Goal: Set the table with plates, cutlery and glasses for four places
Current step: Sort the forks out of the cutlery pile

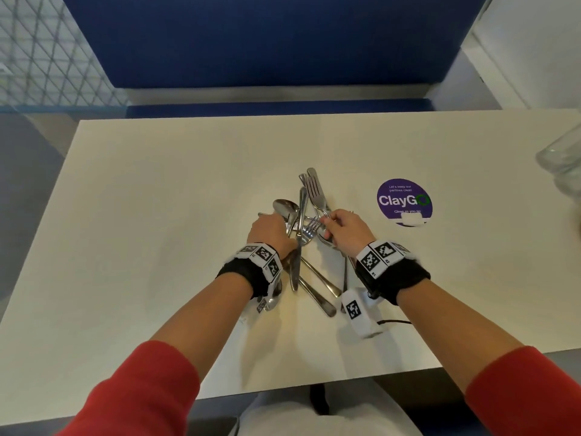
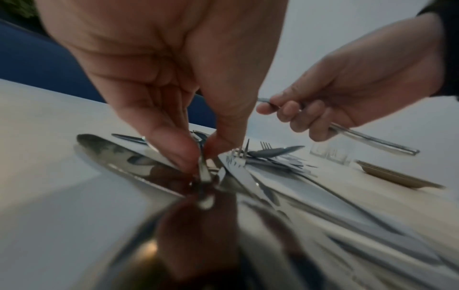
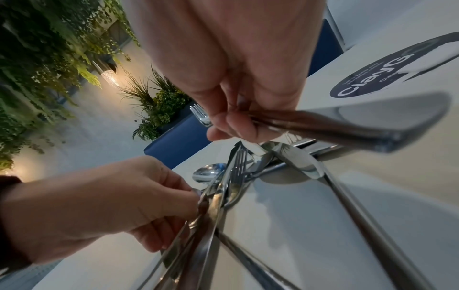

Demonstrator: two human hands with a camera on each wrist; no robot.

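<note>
A loose pile of cutlery [image 1: 306,243] lies near the middle of the cream tabletop [image 1: 157,199], with forks, spoons and knives crossing one another at odd angles.

The left hand [image 1: 270,231] reaches into the left side of the pile. In the left wrist view its thumb and fingertips [image 2: 183,157] pinch the thin handle of 1 piece [image 2: 204,172] in the heap; which kind of piece it is cannot be told, as that view is blurred close up. A spoon [image 1: 284,209] lies just beyond the hand, bowl up.

The right hand [image 1: 344,229] is clenched around a fork [image 3: 347,125], held clear above the pile with its handle end running back under the wrist. The tines [image 3: 200,114] stick out past the knuckles.

To the right of the pile a round purple sticker [image 1: 404,201] reading "ClayGo" is stuck on the tabletop. Clear glasses [image 2: 331,154] stand near the right edge, and stacked plates [image 2: 397,176] lie just beside them, both well apart from the cutlery.

A blue seat back [image 1: 267,42] stands behind the far edge of the tabletop. Both forearms wear black wrist straps with printed marker tags, and red sleeves [image 1: 138,388] cover the arms nearer the body.
</note>
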